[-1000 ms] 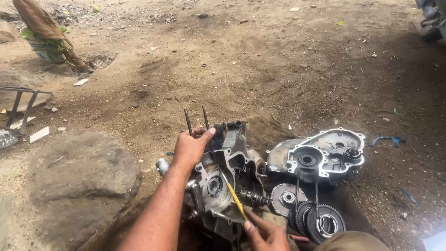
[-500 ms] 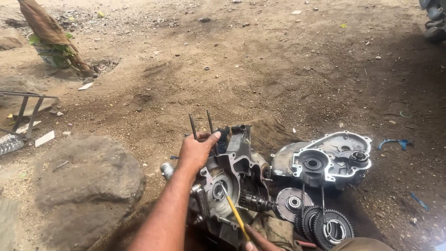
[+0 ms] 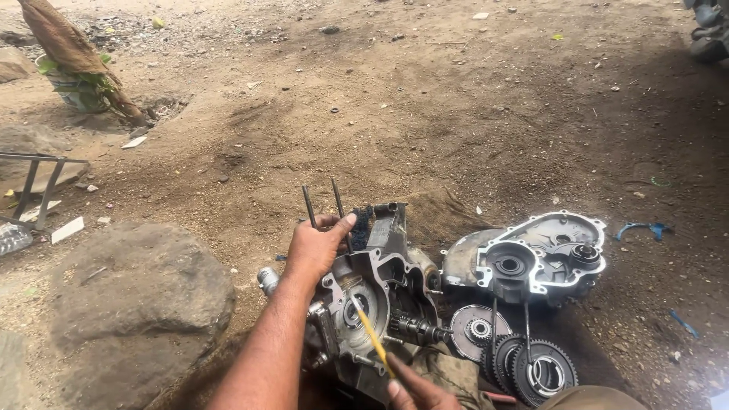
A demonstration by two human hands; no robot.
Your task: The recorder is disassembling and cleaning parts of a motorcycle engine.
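A greasy metal engine case stands on the dirt ground with two thin studs poking up from it. My left hand grips its upper edge by the studs. My right hand, at the bottom edge of the view, holds a thin yellow-handled tool whose tip rests inside the round opening of the case. A toothed shaft sticks out to the right of the case.
An engine cover lies to the right, with round gears and clutch plates in front of it. A large rock sits at left, a metal frame further left. Blue scraps lie on the dirt.
The view shifted slightly; my right hand has dropped lower in the picture. My left hand stays on the case, and the yellow tool stays in the opening.
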